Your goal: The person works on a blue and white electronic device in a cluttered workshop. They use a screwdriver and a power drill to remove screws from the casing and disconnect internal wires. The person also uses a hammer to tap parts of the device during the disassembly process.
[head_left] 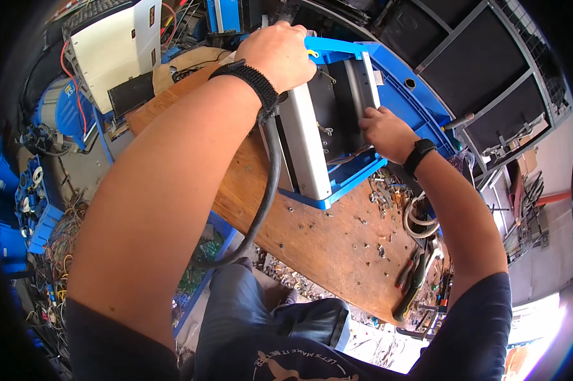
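A machine casing [309,143] with silver sides and blue end frames stands on the wooden workbench in front of me. Its dark inside shows a few wires and ring terminals. My left hand [279,56] is closed over the casing's far left corner; its fingertips are hidden behind it. My right hand [388,134] has its fingers curled at the silver right side, where the inner fingers are partly out of sight. A thick black cable [270,184] hangs beside the casing's left side and curves down toward my lap.
Loose screws and small metal bits lie on the workbench [312,244]. At its right are pliers [413,282], a hammer [434,251] and a coiled pale cable [417,219]. A blue tray [397,82] sits behind the casing. Tangled wires [54,279] fill the left floor.
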Demonstrator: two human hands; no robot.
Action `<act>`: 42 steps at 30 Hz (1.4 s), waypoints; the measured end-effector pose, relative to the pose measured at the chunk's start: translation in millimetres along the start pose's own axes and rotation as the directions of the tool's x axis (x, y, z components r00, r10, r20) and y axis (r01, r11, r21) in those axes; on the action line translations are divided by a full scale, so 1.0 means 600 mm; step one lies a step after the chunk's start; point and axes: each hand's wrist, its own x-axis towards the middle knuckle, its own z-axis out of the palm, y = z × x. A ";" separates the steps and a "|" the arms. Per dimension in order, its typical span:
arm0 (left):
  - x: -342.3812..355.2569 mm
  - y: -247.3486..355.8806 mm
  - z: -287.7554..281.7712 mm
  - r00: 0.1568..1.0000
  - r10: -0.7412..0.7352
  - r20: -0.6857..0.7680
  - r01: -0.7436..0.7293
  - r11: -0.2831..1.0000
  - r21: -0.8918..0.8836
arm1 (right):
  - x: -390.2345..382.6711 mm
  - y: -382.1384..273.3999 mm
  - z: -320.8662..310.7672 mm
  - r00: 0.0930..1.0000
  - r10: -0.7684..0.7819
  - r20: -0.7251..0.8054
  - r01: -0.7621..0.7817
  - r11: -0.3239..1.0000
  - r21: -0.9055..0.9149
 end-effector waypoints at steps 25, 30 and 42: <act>0.004 0.008 -0.027 0.996 0.026 0.084 -0.025 0.999 -0.023 | 0.008 -0.013 -0.043 0.824 0.489 -0.285 -0.361 0.843 0.400; -0.003 0.023 -0.045 0.987 0.155 0.030 -0.157 0.948 0.277 | -0.046 -0.054 0.029 0.313 0.945 0.095 -0.594 0.118 0.796; -0.009 0.291 0.066 0.872 -0.039 0.489 0.032 0.999 0.022 | -0.086 -0.125 0.097 0.313 0.864 0.395 -0.517 -0.194 0.834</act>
